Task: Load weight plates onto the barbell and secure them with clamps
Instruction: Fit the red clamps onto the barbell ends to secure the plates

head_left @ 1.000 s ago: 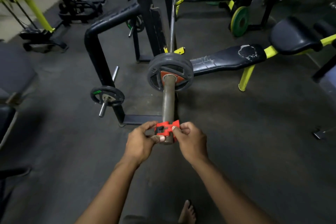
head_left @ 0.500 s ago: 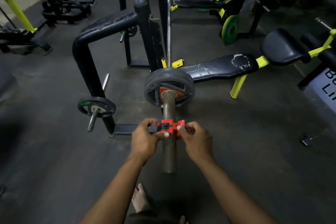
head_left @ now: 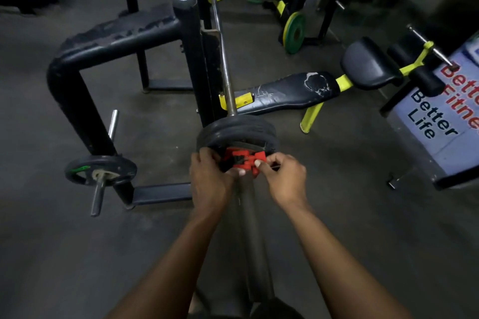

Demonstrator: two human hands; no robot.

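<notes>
A barbell (head_left: 223, 59) lies on the rack and its thick sleeve (head_left: 255, 246) runs toward me between my forearms. Black weight plates (head_left: 234, 129) sit on the sleeve near its inner end. A red clamp (head_left: 245, 159) is around the sleeve, right up against the outer plate. My left hand (head_left: 211, 179) grips the clamp's left side. My right hand (head_left: 283, 180) pinches its right side and lever. The clamp's underside is hidden by my fingers.
A black rack frame (head_left: 114, 41) stands to the left, with a small black plate (head_left: 99, 169) on its storage peg. A black bench with yellow legs (head_left: 293, 90) lies to the right. A green plate (head_left: 294, 32) leans at the back. A sign (head_left: 440, 114) stands far right.
Both hands have slid the red clamp along the sleeve from its outer end up against the plates. The view has moved closer to the plates.
</notes>
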